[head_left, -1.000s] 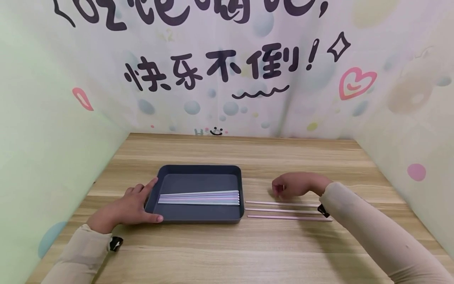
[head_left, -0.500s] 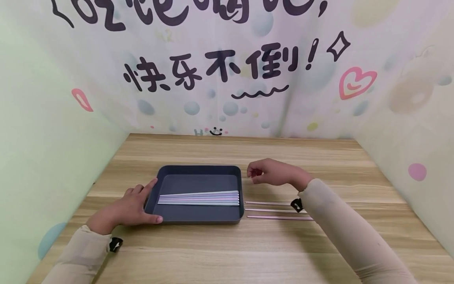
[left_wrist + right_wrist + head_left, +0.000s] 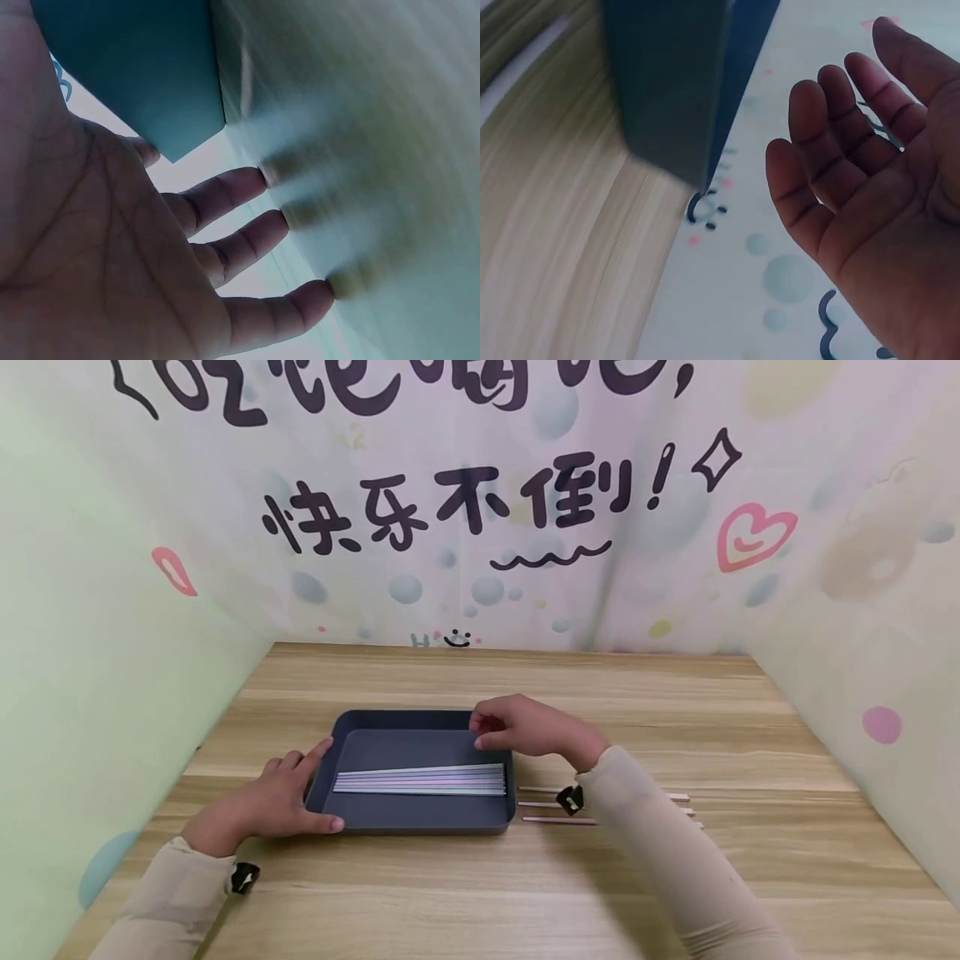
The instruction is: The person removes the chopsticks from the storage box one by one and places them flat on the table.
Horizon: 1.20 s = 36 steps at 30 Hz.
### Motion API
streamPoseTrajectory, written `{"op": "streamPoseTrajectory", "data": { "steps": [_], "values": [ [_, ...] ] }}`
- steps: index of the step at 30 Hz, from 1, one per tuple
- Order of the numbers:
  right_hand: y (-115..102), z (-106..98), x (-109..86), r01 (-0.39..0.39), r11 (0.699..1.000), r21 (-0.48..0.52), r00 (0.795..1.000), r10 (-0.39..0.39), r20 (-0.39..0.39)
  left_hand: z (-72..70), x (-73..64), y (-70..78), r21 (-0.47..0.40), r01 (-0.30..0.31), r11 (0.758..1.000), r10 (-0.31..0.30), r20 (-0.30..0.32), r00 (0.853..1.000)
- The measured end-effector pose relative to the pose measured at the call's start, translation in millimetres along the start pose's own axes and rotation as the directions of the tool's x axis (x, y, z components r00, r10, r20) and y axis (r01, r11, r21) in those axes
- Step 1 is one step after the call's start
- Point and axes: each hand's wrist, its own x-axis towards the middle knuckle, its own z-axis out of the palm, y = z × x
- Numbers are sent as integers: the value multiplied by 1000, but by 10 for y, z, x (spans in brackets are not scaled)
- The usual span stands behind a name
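A dark grey rectangular tray (image 3: pixel 420 828) lies on the wooden table, with several pale chopsticks (image 3: pixel 420 780) side by side across its floor. My left hand (image 3: pixel 273 797) rests at the tray's left side, index finger along the rim and thumb at the front corner. In the left wrist view, its other fingertips (image 3: pixel 247 180) touch the table beside the tray wall (image 3: pixel 150 82). Above the tray's back right corner hovers my right hand (image 3: pixel 525 725). Its fingers (image 3: pixel 806 120) are loosely bent and hold nothing in the right wrist view.
Three pinkish chopsticks (image 3: pixel 555 820) lie spaced apart to the tray's right, partly hidden by the right forearm. Behind the table (image 3: pixel 420 893) hangs a printed wall cloth (image 3: pixel 450 560), and side walls close in left and right.
My right hand has moved left from over the loose chopsticks to over the tray's right edge, holding nothing. The left hand and tray have stayed put.
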Motion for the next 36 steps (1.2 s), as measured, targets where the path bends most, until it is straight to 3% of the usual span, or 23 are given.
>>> {"op": "streamPoseTrajectory", "data": {
  "steps": [10,21,36],
  "values": [
    [-195,128,251,56,997,53,997,-53,-55,14,12,8,-4,12,1000,-12,5,1000],
    [-290,268,488,78,994,72,996,-74,-57,34,20,-43,-3,-35,999,35,-16,999],
    [-178,574,711,37,999,-19,999,-36,36,22,23,-24,-26,-27,999,27,-11,1000]
  ]
}}
